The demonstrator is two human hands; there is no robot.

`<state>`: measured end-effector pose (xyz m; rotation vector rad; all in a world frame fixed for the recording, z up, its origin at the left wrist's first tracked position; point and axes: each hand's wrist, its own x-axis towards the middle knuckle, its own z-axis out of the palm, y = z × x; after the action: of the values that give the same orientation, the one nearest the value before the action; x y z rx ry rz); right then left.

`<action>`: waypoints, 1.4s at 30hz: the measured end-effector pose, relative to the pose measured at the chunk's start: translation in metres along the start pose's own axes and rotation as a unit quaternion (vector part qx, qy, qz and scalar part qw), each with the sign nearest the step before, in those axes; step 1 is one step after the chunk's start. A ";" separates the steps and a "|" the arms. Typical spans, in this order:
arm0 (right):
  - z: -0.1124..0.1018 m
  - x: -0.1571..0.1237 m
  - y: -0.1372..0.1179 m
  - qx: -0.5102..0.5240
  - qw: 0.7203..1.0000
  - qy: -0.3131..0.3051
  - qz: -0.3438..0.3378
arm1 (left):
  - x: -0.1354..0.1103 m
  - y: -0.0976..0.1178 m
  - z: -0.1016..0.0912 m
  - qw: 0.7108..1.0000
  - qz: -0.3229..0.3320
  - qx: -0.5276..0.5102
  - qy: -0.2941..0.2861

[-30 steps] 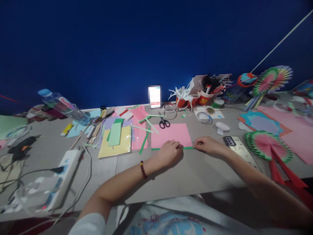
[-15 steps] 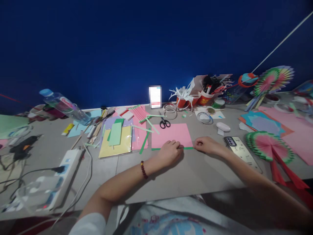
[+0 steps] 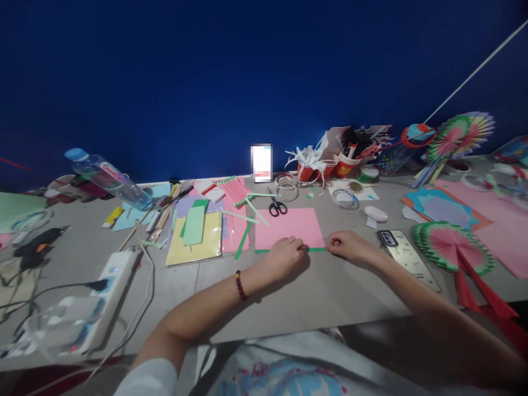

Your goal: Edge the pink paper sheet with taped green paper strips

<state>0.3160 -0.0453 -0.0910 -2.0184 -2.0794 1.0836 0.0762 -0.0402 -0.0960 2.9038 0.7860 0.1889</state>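
A pink paper sheet (image 3: 284,225) lies flat in front of me, with a narrow green paper strip (image 3: 317,249) along its near edge. My left hand (image 3: 287,257) rests over that edge near the middle, fingers curled and closed at the strip; its fingertips are partly hidden. At the strip's right end, my right hand (image 3: 345,245) is closed in a pinch on the strip's tip. Black-handled scissors (image 3: 278,208) lie on the sheet's far edge. Left of the sheet is a loose dark green strip (image 3: 245,239).
A phone (image 3: 408,258) and a pink-green paper fan (image 3: 454,250) lie to the right. Cups (image 3: 347,166) with pens and paper strips stand behind. On the left are a yellow paper pack (image 3: 193,253), a plastic bottle (image 3: 111,179) and a power strip (image 3: 107,302) with cables.
Both hands keep nearly the same place and grip on the strip. The whole view shifts very slightly; nothing else visibly moves.
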 end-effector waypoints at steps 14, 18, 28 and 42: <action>0.001 -0.003 0.001 0.004 1.000 0.002 -0.011 | 0.004 -0.008 -0.007 0.998 -0.021 -0.065 0.001; 0.002 -0.002 0.003 -0.002 1.000 0.014 -0.015 | 0.003 -0.005 -0.006 1.000 -0.003 -0.025 -0.006; 0.002 -0.001 0.003 0.027 0.999 0.012 -0.022 | 0.005 0.019 0.020 0.997 0.066 0.019 0.029; 0.002 0.000 0.006 0.021 0.999 0.013 -0.026 | -0.013 0.037 0.030 0.981 0.129 0.126 0.073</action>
<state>0.3200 -0.0472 -0.0952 -1.9383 -2.0662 1.0779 0.0884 -0.0811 -0.1213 3.2586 0.4773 0.3544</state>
